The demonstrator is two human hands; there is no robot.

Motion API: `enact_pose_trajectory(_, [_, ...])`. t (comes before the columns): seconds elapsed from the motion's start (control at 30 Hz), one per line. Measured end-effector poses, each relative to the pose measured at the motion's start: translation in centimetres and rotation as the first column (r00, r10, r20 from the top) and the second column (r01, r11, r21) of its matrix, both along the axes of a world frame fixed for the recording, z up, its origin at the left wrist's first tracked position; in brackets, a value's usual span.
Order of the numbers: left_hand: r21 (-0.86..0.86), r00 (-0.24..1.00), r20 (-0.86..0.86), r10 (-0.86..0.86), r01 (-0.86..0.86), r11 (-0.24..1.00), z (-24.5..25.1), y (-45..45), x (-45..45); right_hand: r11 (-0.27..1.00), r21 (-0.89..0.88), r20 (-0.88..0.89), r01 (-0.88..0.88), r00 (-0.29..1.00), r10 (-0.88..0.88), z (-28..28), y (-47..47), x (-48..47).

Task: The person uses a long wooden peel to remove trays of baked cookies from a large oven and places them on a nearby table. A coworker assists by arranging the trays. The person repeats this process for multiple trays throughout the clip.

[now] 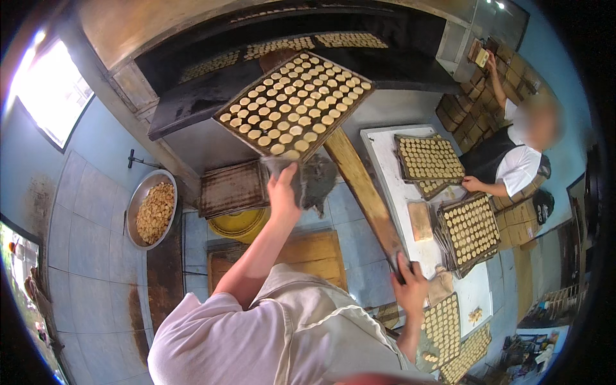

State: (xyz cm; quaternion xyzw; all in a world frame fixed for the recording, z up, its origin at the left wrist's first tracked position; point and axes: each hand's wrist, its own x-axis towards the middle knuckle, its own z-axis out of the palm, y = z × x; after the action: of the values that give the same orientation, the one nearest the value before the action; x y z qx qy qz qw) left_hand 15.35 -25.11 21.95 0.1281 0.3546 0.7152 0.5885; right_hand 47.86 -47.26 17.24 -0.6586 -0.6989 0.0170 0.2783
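My left hand [284,192] grips the near corner of a metal baking tray [321,131] through a grey cloth [317,180]. Rows of small, pale, round dough pieces [290,90] cover the tray, which is tilted in front of the oven mouth. In my right hand [410,288] is the lower end of a long wooden peel [368,199]. The peel runs up and passes beneath the tray; whether it bears the tray's weight I cannot tell. Inside the dark oven [409,60], more trays of rounds [351,40] lie towards the back.
At right, a white table [380,144] holds stacked trays of rounds [471,231]. A co-worker [519,163] there touches one tray. A metal basin [174,202] of baked pieces stands left. Below the oven are dark trays [233,190] and a yellow bucket [238,226].
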Motion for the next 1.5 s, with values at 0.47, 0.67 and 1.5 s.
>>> enact_pose_trajectory(0.47, [0.239,0.955,0.282,-0.091,0.022,0.971,0.2,9.7,-15.6,0.991,0.046,-0.061,-0.126,0.99,0.128,4.6,9.0,-3.8])
enact_pose_trajectory(0.67, [0.189,0.929,0.188,-0.32,0.286,0.94,-4.3,1.1,-18.7,0.988,0.059,0.105,-0.143,0.985,0.136,1.4,20.3,-21.7])
enact_pose_trajectory(1.5, [0.022,0.838,0.541,0.068,-0.095,0.995,-21.5,-29.5,-48.4,0.898,-0.063,0.26,-0.435,0.862,0.436,17.8,28.1,-54.3])
